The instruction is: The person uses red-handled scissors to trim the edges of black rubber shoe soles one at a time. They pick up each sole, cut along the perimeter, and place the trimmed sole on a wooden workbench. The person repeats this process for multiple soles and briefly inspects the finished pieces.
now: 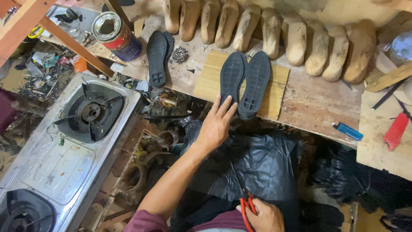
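Note:
My left hand [216, 124] reaches forward with fingers spread, its fingertips touching the near ends of two black shoe soles [244, 82] that lie side by side on a small wooden board [279, 92]. My right hand [264, 217] is low near my lap, closed around red-handled scissors [246, 206] with the blades pointing up and left. A black sheet [257, 163] covers my lap between the hands.
A row of several wooden shoe lasts [274, 32] lines the back of the workbench [317, 107]. Another pair of black soles [159, 56], a tin can [116, 35] and a pile of nails [179, 55] lie at the left. A two-burner gas stove [68, 146] stands left; a blue lighter [348, 131] and a red tool [395, 131] lie right.

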`<state>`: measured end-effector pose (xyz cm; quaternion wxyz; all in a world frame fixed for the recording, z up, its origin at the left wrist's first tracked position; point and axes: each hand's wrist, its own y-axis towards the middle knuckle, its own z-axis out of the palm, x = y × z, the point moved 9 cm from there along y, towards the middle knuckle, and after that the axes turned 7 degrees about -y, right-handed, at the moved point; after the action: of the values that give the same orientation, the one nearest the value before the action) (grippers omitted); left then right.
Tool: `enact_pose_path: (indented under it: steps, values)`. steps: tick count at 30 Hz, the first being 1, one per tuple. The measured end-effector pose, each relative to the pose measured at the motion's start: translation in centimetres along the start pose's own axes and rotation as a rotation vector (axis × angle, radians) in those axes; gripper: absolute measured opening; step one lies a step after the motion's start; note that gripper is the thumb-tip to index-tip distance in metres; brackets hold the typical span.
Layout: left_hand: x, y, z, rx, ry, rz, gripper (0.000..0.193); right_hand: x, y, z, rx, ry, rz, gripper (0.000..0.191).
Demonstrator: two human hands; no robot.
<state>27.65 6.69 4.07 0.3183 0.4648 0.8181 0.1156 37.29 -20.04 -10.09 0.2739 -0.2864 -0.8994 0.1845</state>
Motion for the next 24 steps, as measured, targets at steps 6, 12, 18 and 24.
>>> enact_pose_path:
  steps: [6,12,18,24]
  values:
    - [2.3,-0.2,0.2,0.084,-0.151,0.005,0.056,-0.2,-0.5,1.5,0.088,0.020,0.101,0.043]
    - [2.3,-0.7,-0.3,0.076,-0.087,0.063,0.063,0.3,-1.4,1.9,-0.002,0.006,0.009,0.045]
    - [2.2,-1.3,-1.3,0.113,0.039,0.066,0.067,-1.0,-1.6,3.0,0.017,-0.026,0.017,0.043]
    - [2.9,-1.8,-3.2,0.229,-0.169,0.120,0.072,-0.1,-1.4,2.4,-0.143,0.020,-0.128,0.046]
